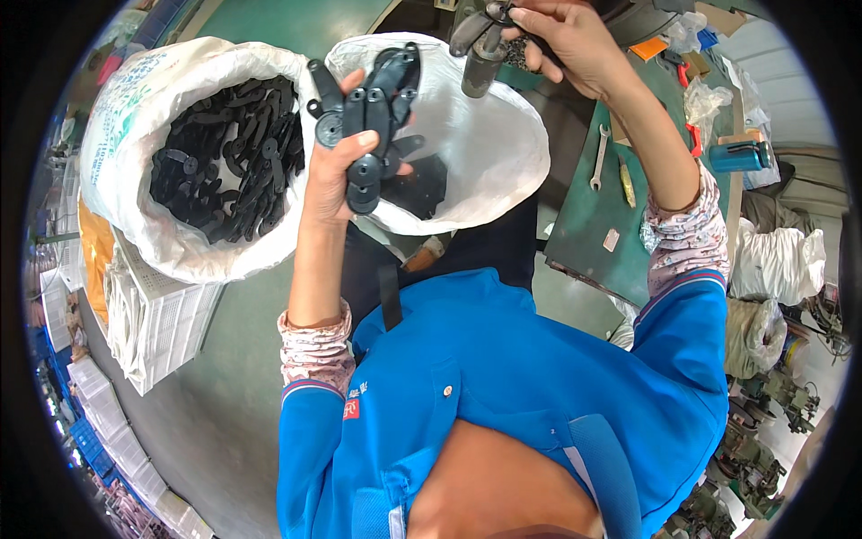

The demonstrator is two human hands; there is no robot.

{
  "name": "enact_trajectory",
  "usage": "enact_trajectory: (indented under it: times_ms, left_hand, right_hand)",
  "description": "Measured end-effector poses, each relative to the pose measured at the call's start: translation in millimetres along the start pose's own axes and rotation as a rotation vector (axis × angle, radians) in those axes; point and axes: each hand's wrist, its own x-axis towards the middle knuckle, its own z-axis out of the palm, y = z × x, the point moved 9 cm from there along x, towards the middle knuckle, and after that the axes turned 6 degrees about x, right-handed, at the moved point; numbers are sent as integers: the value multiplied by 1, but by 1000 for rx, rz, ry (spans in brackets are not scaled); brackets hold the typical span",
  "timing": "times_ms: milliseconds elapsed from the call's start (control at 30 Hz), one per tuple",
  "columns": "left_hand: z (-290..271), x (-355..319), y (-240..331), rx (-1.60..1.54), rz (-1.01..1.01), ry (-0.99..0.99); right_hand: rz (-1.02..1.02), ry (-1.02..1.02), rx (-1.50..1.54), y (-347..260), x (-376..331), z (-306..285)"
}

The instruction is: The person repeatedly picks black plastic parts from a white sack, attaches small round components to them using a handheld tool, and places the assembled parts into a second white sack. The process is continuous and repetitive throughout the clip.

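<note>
My left hand [330,171] is closed around a bunch of black curved plastic parts [377,112] with rounded, holed ends. The bunch is held over the near left rim of an open white sack [507,153], where more dark parts [420,187] lie low inside. Farther right, my right hand [575,40] pinches a black part [496,12] with a round hub, by its edge. This part sits at the top of a dark grey cylinder [483,70]. The fingers partly hide the hold.
To the left stands another white sack [117,153], filled with similar black parts [229,162]. A white plastic crate [171,332] is below it. On the green bench [575,211] at right lie a wrench [600,157], a yellow-handled cutter [627,182] and a blue bottle [739,156].
</note>
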Motion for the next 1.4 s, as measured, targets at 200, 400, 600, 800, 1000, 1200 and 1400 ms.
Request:
enact_trajectory:
  times_ms: [200, 400, 600, 800, 1000, 1200, 1400]
  left_hand:
    - [15, 0, -16, 94, -78, -55]
    - [17, -5, -24, 124, -130, -102]
    - [26, -17, -31, 100, -207, -224]
    - [26, -28, -45, 208, -311, -297]
    - [49, -32, -52, 317, -363, -449]
    - [49, -40, -72, 365, -496, -517]
    - [37, -37, -70, 186, -332, -425]
  right_hand:
    - [57, -33, 70, 18, -19, -1]
    - [44, -46, 74, 21, -29, -3]
    - [12, -63, 90, 19, -28, 1]
    - [-346, -39, -202, -25, -42, 9]
    - [-1273, -361, -1190, 6, -115, 89]
    - [-1300, -818, -1104, 37, -119, 114]
    - [-1069, -321, -923, 5, -103, 64]
